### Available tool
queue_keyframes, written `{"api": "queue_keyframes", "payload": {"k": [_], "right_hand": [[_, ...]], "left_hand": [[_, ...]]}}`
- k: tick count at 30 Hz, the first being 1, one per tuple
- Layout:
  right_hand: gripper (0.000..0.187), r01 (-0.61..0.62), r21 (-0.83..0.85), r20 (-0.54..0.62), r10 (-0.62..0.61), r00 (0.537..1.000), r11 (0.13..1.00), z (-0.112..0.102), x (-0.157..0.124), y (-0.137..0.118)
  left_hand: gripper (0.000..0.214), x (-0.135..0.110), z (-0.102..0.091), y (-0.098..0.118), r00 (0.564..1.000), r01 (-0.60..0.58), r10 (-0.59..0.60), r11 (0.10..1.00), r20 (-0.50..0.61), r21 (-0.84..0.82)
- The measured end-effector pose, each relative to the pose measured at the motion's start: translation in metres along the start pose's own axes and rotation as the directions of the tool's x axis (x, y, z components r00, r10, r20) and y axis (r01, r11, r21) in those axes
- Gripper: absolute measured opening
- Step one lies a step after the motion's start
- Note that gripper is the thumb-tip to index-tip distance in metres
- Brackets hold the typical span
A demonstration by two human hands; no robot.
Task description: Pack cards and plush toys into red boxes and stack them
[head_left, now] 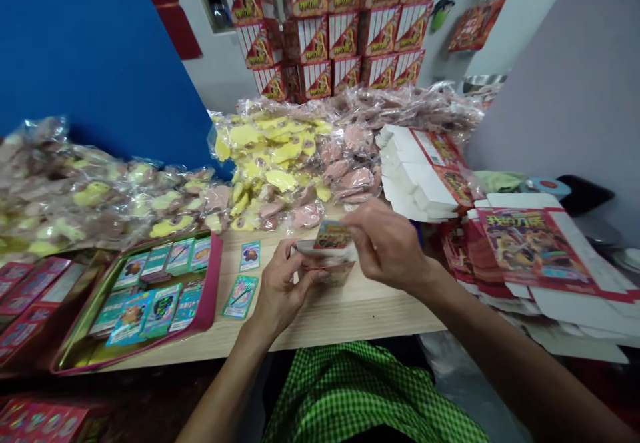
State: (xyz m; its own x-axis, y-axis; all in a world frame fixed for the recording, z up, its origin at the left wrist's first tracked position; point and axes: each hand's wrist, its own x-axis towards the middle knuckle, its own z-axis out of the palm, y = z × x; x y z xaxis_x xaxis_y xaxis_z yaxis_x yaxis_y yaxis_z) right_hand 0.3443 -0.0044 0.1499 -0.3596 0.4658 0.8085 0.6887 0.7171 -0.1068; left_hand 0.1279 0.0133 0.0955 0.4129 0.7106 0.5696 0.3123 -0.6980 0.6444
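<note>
My left hand [280,289] is closed around the left end of a small printed carton [339,275], held just above the table in front of me. White inner faces show along its upper side, and part of it is smeared by motion. Over its far edge stands a colourful printed piece [331,235]; I cannot tell whether this is a flap or a card. The closed fingers of my right hand [385,246] pinch at the upper right corner of that piece. Two picture cards lie left of my left hand: a small one [251,255] and a teal one [241,296].
A pink-rimmed tin [216,283] of card stacks stands left on the wooden table [305,333]. Bagged yellow [280,149] and pink pieces [355,179] heap behind. Flattened cartons [540,243] and folded white boxes [410,169] lie right. Red display boxes [345,33] are stacked at the back.
</note>
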Motion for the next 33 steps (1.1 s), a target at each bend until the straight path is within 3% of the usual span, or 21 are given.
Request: {"api": "queue_keyframes", "payload": {"k": [3,10,11,15,18,21,24,30,33], "right_hand": [[0.021,0.162,0.005,0.107,-0.162,0.981,0.987,0.010,-0.005,-0.003],[0.031,0.204,-0.177,0.238,-0.160,0.958,0.963,0.019,-0.036,0.000],[0.032,0.175,-0.172,0.232,-0.132,0.964,0.969,0.019,-0.041,0.003],[0.040,-0.063,-0.073,0.169,0.075,0.983,0.995,0.023,-0.055,0.010],[0.046,-0.056,-0.048,0.207,0.065,0.976,0.997,0.025,-0.052,0.009],[0.030,-0.021,-0.049,0.242,0.032,0.970,0.999,0.027,-0.044,0.008],[0.020,-0.082,0.038,0.204,0.073,0.976,0.996,0.029,-0.041,0.008],[0.023,-0.151,0.130,0.170,0.128,0.977,0.980,0.031,-0.055,0.008],[0.035,-0.196,0.212,0.004,0.199,0.980,0.957,0.035,-0.071,0.003]], "left_hand": [[0.007,-0.003,-0.001,-0.006,0.998,-0.053,0.054,0.998,-0.018,0.031],[0.006,-0.009,0.001,-0.021,0.988,0.065,-0.070,0.997,-0.137,-0.045],[0.005,-0.011,0.003,-0.024,0.979,0.092,-0.105,0.992,-0.172,-0.083],[0.038,-0.019,0.017,-0.039,0.943,0.146,-0.207,0.961,-0.262,-0.237],[0.044,-0.023,0.025,-0.045,0.935,0.137,-0.220,0.948,-0.279,-0.288],[0.043,-0.023,0.030,-0.045,0.931,0.110,-0.218,0.933,-0.293,-0.343],[0.043,-0.021,0.032,-0.044,0.929,0.052,-0.182,0.926,-0.322,-0.375],[0.044,-0.029,0.037,-0.056,0.918,0.008,-0.085,0.980,-0.387,-0.196],[0.042,-0.034,0.036,-0.058,0.917,-0.055,0.036,0.998,-0.398,-0.035]]}}
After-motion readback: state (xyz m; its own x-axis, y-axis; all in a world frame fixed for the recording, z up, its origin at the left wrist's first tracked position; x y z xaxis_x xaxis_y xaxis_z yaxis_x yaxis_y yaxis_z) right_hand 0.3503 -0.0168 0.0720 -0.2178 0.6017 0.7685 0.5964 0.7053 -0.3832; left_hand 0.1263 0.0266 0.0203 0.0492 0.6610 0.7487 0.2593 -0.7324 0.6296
